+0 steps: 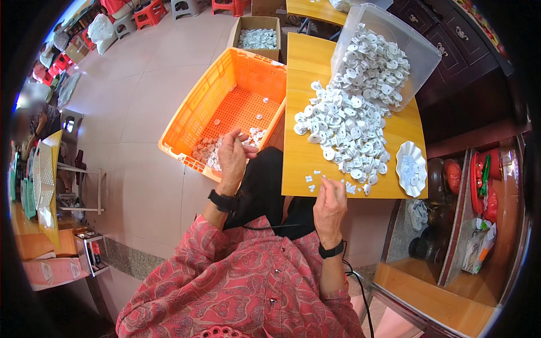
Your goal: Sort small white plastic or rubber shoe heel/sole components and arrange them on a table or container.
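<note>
Over the near end of an orange plastic crate (191, 107), my left hand (231, 155) hangs with its fingers apart and nothing visible in them. Small white round plastic parts (209, 151) lie below it on the crate's bottom. My right hand (330, 204) is at the near edge of the yellow table (304, 62), thumb and fingertips pinched together; whatever they hold is hidden. Several tiny clear plastic pieces (311, 186) lie just beyond those fingertips. A large heap of white round plastic parts (349, 127) spreads across the table, spilling from a tipped clear plastic bin (421, 53).
A scalloped white dish (403, 174) with small clear pieces sits at the table's right edge. Beyond the crate stands a cardboard box (242, 25) of similar parts. Open shelves (414, 265) flank me on the right. Red stools (149, 14) and a person (42, 118) are farther off.
</note>
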`<state>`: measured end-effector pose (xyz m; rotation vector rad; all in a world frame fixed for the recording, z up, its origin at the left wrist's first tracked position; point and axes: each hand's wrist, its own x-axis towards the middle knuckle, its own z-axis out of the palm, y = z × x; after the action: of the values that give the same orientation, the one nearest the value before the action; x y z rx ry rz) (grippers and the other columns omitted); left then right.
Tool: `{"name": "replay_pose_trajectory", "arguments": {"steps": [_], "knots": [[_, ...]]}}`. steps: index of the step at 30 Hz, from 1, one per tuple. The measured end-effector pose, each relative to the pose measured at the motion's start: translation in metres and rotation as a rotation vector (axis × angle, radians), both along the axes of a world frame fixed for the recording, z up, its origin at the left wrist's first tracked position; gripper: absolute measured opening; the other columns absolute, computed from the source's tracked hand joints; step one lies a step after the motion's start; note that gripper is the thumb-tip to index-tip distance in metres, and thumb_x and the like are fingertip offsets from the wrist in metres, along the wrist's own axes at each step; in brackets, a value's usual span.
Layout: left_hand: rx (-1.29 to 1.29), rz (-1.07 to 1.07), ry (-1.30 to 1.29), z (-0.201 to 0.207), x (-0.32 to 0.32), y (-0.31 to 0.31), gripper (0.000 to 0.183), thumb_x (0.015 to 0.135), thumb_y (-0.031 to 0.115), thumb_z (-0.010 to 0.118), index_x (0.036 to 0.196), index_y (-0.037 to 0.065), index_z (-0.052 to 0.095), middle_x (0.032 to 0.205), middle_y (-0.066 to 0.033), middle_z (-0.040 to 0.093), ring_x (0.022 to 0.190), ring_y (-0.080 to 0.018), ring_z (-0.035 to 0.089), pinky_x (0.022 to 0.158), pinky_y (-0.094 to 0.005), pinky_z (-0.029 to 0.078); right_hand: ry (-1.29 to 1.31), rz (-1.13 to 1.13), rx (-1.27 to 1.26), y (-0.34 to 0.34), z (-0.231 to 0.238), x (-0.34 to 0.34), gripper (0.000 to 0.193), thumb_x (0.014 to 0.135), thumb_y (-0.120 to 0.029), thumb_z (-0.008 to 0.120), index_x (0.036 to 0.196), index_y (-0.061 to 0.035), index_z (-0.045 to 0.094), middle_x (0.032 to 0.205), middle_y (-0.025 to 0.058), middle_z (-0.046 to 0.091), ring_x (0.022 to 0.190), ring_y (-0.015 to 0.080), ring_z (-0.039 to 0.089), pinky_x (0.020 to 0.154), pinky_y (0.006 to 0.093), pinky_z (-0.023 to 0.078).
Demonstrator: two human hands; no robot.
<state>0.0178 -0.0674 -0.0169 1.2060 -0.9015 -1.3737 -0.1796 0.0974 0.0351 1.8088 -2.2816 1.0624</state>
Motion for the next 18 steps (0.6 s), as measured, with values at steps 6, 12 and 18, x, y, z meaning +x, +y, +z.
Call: {"name": "replay_pose_trajectory", "arguments": {"steps": [6, 12, 18], "knots": [[-0.236, -0.254, -0.219, 0.021, -0.043, 0.029, 0.023, 0.098, 0.003, 0.05, 0.119, -0.003, 0.059, 0.099, -0.0114, 0.066, 0.071, -0.0151, 0.068, 0.063, -0.0271, 0.056, 0.235, 0.026, 0.082, -0.017, -0.004, -0.003, 0.027, 0.083, 0.002, 0.061, 0.11, -0.0018, 0.065, 0.102, 0.0127, 0.056, 0.095, 0.0315, 0.058, 0.081, 0.0418, 0.046], [-0.702, -0.528, -0.535, 0.036, -0.062, 0.038, 0.017, 0.08, 0.0, 0.064, 0.096, 0.0, 0.07, 0.089, -0.0162, 0.064, 0.083, -0.0326, 0.065, 0.073, -0.0353, 0.054, 0.18, -0.03, 0.045, -0.012, -0.002, -0.008, 0.015, 0.084, -0.001, 0.065, 0.099, -0.0018, 0.064, 0.099, 0.0127, 0.056, 0.093, 0.0321, 0.058, 0.08, 0.0428, 0.046], [-0.794, -0.62, -0.612, 0.044, -0.059, 0.054, 0.014, 0.077, 0.007, 0.069, 0.091, 0.004, 0.072, 0.091, -0.0129, 0.062, 0.088, -0.033, 0.062, 0.075, -0.0409, 0.052, 0.1, -0.027, 0.029, 0.005, -0.006, -0.005, 0.012, 0.086, -0.001, 0.065, 0.098, -0.0025, 0.064, 0.098, 0.013, 0.057, 0.093, 0.0332, 0.058, 0.08, 0.0436, 0.047]]}}
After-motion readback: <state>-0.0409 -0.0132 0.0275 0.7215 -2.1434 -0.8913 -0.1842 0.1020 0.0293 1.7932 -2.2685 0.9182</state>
